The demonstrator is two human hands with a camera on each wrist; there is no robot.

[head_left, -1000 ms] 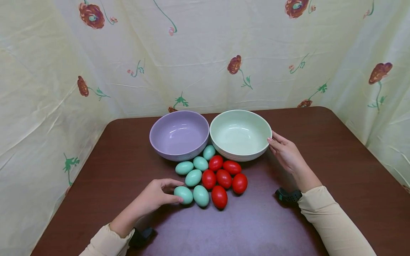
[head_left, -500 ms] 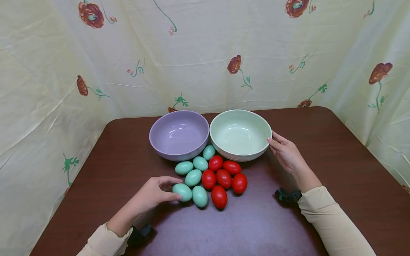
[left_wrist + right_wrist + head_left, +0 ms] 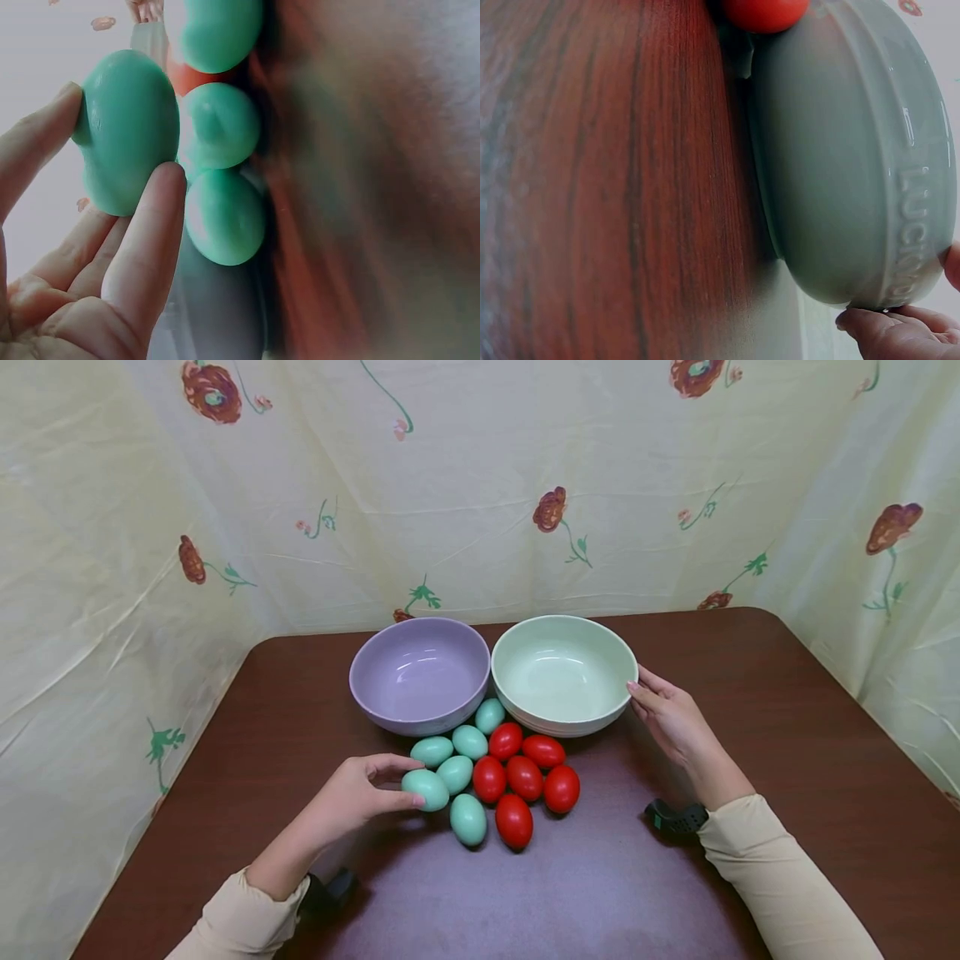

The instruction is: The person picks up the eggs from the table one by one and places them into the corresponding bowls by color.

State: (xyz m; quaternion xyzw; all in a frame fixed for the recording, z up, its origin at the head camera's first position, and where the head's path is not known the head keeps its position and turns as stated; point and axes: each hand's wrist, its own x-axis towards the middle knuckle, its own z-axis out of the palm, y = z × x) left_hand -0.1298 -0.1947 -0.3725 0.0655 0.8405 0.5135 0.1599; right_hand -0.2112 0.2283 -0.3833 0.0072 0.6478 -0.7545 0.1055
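Observation:
My left hand (image 3: 352, 799) pinches a mint-green egg (image 3: 425, 790) between thumb and fingers. In the left wrist view the held egg (image 3: 129, 133) stands apart from the table, beside other green eggs (image 3: 225, 217). Several mint-green eggs (image 3: 468, 820) lie in a loose group on the table, with several red eggs (image 3: 524, 778) to their right. Behind them a purple bowl (image 3: 420, 714) and a pale green bowl (image 3: 564, 714) stand side by side, both empty inside. My right hand (image 3: 675, 724) holds the pale green bowl at its right side, thumb at the rim and fingers against the outer wall (image 3: 825, 172).
The dark brown table (image 3: 300, 702) has rounded far corners, and both bowls stand near its back edge. A flowered cloth (image 3: 465, 493) hangs behind and along the sides. Dark wrist straps (image 3: 677, 818) sit under the beige sleeves.
My left hand has lifted the nearest left green egg and drawn it slightly back and left, away from its neighbour. My right hand stays at the pale green bowl.

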